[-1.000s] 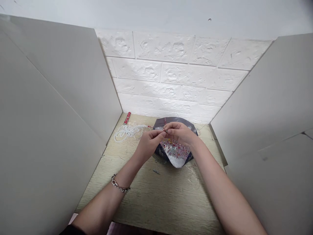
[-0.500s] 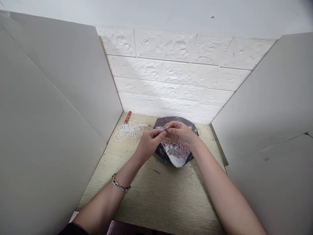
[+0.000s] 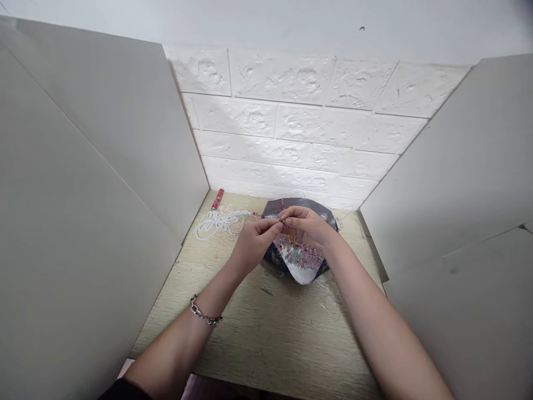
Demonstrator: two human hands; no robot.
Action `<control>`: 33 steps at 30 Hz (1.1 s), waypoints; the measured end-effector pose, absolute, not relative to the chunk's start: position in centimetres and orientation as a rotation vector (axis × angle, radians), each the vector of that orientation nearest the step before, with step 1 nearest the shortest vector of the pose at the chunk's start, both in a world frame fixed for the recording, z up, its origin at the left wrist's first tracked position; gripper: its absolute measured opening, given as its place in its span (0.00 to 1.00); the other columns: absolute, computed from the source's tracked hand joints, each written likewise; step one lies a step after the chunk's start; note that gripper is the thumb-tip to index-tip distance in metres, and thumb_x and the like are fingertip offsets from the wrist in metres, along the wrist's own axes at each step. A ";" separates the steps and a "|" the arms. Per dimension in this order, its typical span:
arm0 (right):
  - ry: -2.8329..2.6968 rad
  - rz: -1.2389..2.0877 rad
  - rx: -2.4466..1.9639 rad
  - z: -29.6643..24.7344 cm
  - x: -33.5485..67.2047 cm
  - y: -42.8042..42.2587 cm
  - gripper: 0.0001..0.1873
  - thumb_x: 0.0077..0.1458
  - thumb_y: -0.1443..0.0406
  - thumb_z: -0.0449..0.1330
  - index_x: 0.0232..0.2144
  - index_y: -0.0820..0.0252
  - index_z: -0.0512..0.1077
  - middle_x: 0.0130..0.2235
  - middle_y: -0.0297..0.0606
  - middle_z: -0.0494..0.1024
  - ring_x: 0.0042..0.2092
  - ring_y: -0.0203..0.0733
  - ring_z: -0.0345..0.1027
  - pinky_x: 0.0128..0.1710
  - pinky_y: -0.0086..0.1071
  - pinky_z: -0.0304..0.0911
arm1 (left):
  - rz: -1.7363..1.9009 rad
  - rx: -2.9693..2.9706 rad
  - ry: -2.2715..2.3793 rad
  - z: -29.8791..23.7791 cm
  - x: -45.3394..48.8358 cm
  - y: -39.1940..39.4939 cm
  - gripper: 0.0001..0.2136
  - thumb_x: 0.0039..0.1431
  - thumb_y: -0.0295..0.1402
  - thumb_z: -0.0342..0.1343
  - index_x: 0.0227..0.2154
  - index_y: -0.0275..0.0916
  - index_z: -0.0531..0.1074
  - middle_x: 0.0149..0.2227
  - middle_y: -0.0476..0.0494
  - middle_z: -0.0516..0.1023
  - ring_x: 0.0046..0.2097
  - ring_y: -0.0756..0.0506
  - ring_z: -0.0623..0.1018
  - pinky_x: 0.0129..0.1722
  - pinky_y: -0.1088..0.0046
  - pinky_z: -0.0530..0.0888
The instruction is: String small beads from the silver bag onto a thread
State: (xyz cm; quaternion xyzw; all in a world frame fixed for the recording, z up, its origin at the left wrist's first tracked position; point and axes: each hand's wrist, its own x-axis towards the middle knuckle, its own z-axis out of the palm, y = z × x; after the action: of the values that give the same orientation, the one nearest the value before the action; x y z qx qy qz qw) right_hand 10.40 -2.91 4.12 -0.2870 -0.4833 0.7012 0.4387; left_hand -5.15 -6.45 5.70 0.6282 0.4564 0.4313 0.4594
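My left hand (image 3: pixel 255 243) and my right hand (image 3: pixel 308 226) meet fingertip to fingertip in a pinch. Whatever lies between the fingers is too small to make out. Both are above a dark, patterned pouch-like holder (image 3: pixel 275 259) with a grey back flap (image 3: pixel 310 205). Inside it, on a whitish lining (image 3: pixel 303 275), lies a heap of small pink, red, yellow and clear beads (image 3: pixel 300 253). Left of the holder, strings of white beads (image 3: pixel 220 222) are bunched on the table, with a few red beads (image 3: pixel 255 214) at their right end.
A red cylinder (image 3: pixel 217 199) lies at the table's (image 3: pixel 266 344) back left corner. Thin loose threads (image 3: pixel 328 303) and a small greenish scrap (image 3: pixel 266 290) are near the holder. Grey panels (image 3: pixel 100 166) (image 3: pixel 449 183) stand on both sides, and a white brick-patterned wall (image 3: pixel 287 122) closes the back.
Almost nothing differs. Both hands stay pinched together over the beads, and a few beads in the heap show slightly differently.
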 end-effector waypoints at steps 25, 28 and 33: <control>-2.178 0.597 -1.191 8.7 10.1 -5.1 0.06 0.48 0.69 0.53 0.27 0.59 0.71 0.29 0.34 0.72 0.32 0.34 0.63 0.32 0.30 0.55 | 1.051 1.489 1.190 5.1 -5.3 -5.7 0.15 0.47 0.42 0.54 0.25 0.34 0.76 0.10 0.56 0.53 0.18 0.55 0.55 0.17 0.78 0.53; -2.278 0.361 -1.254 9.2 9.5 -5.7 0.08 0.51 0.70 0.49 0.26 0.61 0.68 0.30 0.36 0.69 0.32 0.35 0.60 0.31 0.29 0.52 | 1.051 1.485 1.203 5.2 -5.4 -5.6 0.15 0.47 0.43 0.54 0.22 0.34 0.74 0.10 0.56 0.52 0.18 0.55 0.55 0.18 0.77 0.53; -2.311 0.306 -1.244 9.2 9.1 -6.0 0.08 0.52 0.69 0.46 0.27 0.60 0.64 0.34 0.38 0.66 0.32 0.35 0.59 0.30 0.29 0.50 | 1.069 1.480 1.175 5.6 -5.4 -5.8 0.14 0.48 0.43 0.53 0.20 0.36 0.71 0.10 0.56 0.51 0.18 0.55 0.54 0.17 0.77 0.51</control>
State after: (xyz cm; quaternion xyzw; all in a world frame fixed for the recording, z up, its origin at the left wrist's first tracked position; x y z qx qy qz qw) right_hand 9.14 -5.97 9.16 -0.4563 -0.8474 0.1124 0.2471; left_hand -5.44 -5.79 5.62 0.6031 0.4788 0.4356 0.4662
